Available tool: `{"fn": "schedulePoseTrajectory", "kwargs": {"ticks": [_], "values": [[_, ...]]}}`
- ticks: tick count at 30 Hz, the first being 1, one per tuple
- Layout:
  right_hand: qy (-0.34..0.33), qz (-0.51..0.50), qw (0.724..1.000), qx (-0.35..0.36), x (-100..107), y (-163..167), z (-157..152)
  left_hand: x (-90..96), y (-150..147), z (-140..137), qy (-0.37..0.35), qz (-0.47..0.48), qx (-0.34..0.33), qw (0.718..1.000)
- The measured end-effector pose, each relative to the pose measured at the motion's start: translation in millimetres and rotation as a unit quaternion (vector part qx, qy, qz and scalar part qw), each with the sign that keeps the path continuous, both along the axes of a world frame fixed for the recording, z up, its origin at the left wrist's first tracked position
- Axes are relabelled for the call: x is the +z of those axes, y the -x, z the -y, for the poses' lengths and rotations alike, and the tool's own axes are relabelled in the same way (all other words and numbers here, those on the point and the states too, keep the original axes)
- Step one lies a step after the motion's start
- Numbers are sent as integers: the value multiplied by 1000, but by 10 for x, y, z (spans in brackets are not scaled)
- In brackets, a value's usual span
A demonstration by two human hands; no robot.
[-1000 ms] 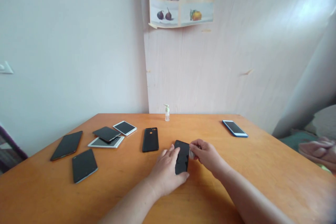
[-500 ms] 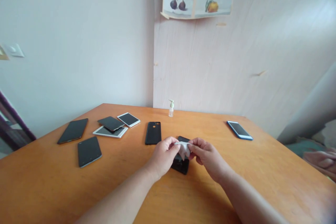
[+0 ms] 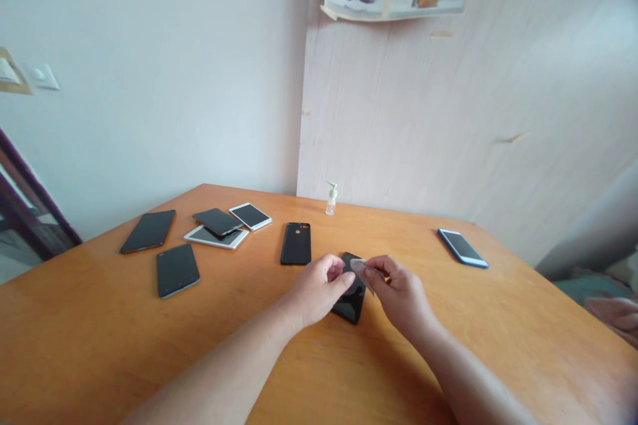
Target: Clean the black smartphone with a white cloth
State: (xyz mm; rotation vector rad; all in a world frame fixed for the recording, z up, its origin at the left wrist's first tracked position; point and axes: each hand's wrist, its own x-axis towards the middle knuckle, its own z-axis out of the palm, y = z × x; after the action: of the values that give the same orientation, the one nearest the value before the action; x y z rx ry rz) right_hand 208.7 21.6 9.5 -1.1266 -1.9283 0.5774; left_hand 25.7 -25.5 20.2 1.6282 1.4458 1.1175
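My right hand (image 3: pixel 401 295) pinches a small, thin whitish wipe (image 3: pixel 357 267) between thumb and fingers, its loose end pointing left. My left hand (image 3: pixel 319 289) is just to its left, thumb and curled fingers apart with nothing visible between them. Under both hands a black smartphone (image 3: pixel 353 305) lies on the wooden table (image 3: pixel 309 372), screen up and partly covered by the hands and the wipe. A black phone case (image 3: pixel 296 244) with a round hole lies flat beyond my left hand.
A clear pump bottle (image 3: pixel 331 200) stands near the wall. At left lie several devices, among them a black tablet (image 3: pixel 148 231), a dark phone (image 3: pixel 178 270) and a white-framed phone (image 3: pixel 250 216). A blue-edged phone (image 3: pixel 462 248) lies at far right.
The wipe was stretched between both hands; my left hand has let go of it and opened, and the wipe stays in my right hand. The view has tilted slightly down.
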Motion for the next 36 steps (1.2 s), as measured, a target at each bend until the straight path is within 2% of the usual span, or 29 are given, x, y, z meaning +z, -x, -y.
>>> {"fn": "schedulePoseTrajectory", "kwargs": {"ticks": [4, 7, 12, 15, 17, 22, 26, 28, 30, 33, 36], "values": [[-54, 114, 992, 11, -30, -57, -62, -70, 0, 67, -49, -234, 2, 971], [-63, 191, 978, 53, 3, -23, 28, -108, -20, 99, -60, -299, -27, 952], [-40, 259, 959, 110, 59, 28, 176, -115, -9, 71, -66, -264, -72, 960], [-50, 290, 950, 99, 49, -17, 129, -122, -1, 43, -84, -238, -89, 964], [-48, 293, 951, 81, 41, -60, 65, -132, 3, 30, -96, -242, -75, 963], [-19, 224, 971, 79, 16, -86, -34, -115, 48, 26, -72, -288, -17, 955], [37, 119, 991, 37, -75, -75, -87, -45, 102, 40, -45, -312, -2, 949], [65, 103, 993, 7, -119, -96, -141, -13, 123, 45, -36, -319, 2, 947], [53, 133, 989, -26, -143, -131, -204, 10, 137, 48, -31, -325, 5, 945], [-2, 199, 978, -56, -147, -177, -281, 31, 150, 47, -23, -336, 7, 941], [-31, 216, 975, -37, -137, -174, -282, 40, 151, 44, -15, -344, 9, 939]]}}
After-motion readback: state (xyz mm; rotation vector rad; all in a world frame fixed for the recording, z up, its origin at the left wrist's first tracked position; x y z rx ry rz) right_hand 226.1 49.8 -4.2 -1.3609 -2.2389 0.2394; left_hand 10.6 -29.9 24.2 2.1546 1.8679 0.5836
